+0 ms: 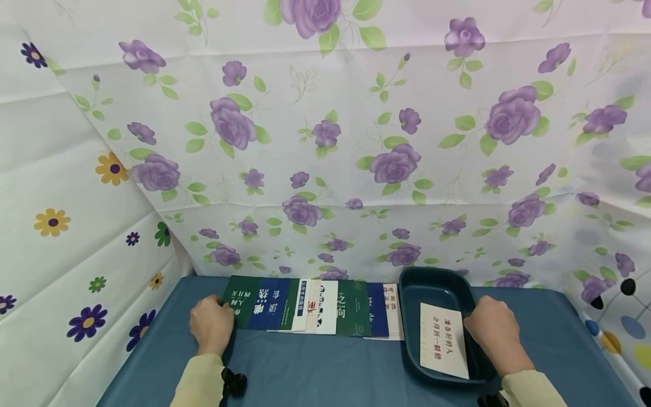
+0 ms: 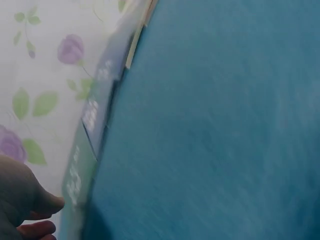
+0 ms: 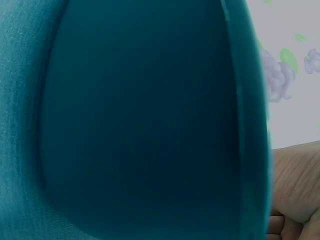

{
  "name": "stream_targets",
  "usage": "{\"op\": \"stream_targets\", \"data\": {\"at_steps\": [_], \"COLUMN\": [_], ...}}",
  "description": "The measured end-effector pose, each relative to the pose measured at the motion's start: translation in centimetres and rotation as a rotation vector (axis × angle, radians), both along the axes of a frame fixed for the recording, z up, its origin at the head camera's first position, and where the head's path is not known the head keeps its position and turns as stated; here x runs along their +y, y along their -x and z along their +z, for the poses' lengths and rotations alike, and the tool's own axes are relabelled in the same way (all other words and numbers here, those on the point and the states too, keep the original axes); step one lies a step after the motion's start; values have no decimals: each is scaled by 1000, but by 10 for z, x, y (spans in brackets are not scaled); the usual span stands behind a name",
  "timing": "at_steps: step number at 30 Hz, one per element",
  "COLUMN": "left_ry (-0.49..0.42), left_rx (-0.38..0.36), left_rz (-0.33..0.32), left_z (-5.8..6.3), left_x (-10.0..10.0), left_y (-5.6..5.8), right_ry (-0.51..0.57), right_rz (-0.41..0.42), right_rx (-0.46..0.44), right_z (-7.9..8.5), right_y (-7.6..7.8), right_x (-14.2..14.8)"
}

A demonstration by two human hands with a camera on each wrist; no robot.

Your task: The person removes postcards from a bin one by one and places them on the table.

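On the right, a dark blue tray (image 1: 436, 278) holds a white card (image 1: 443, 342) printed with red characters. My right hand (image 1: 495, 332) grips the tray's right rim; in the right wrist view its curled fingers (image 3: 284, 226) lie beside the tray's wall (image 3: 252, 130). To the left, overlapping cards form a row, with a green card (image 1: 243, 299) at its left end. My left hand (image 1: 212, 325) is beside that end, its thumb (image 2: 47, 202) close to the green card's edge in the left wrist view. Nothing shows between that thumb and the fingers below.
The row includes blue cards (image 1: 377, 310), white cards (image 1: 328, 308) and another green card (image 1: 360, 316), reaching the tray's left side. A blue cloth (image 1: 315, 370) covers the table. Behind it rises a flowered sheet (image 1: 335, 164), with another patterned sheet (image 1: 56, 271) at the left.
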State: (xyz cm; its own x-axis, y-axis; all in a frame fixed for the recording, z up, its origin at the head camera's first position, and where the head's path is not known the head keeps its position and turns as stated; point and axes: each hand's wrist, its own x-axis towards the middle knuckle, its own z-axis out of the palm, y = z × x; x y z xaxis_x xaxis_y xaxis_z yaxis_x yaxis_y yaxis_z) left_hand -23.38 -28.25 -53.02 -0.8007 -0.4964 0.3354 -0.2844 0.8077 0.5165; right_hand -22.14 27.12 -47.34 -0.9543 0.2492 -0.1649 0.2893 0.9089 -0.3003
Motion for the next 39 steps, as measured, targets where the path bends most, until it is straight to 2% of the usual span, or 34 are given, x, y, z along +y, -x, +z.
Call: {"op": "stream_targets", "data": {"at_steps": [3, 7, 14, 20, 24, 29, 34, 39], "left_ry": [22, 29, 12, -26, -46, -63, -72, -58], "left_rx": [53, 133, 272, 301, 289, 261, 231, 182], "left_rz": [-6, -36, -171, -235, -289, -386, -486, -559], "left_z": [11, 29, 59, 73, 79, 82, 78, 69], "left_x": [10, 34, 85, 131, 160, 197, 235, 272], "left_y": [1, 3, 2, -1, -5, -11, -16, -25], "right_ry": [0, -2, -5, -7, -9, -12, -13, -10], "right_rz": [-2, 1, 14, 14, 13, 16, 12, 8], "right_rx": [1, 8, 7, 6, 9, 10, 11, -5], "right_z": [0, 0, -1, -1, -1, 0, 0, 0], "right_y": [0, 0, 1, 1, 1, 1, 1, 2], "right_x": [0, 1, 3, 3, 3, 3, 3, 1]}}
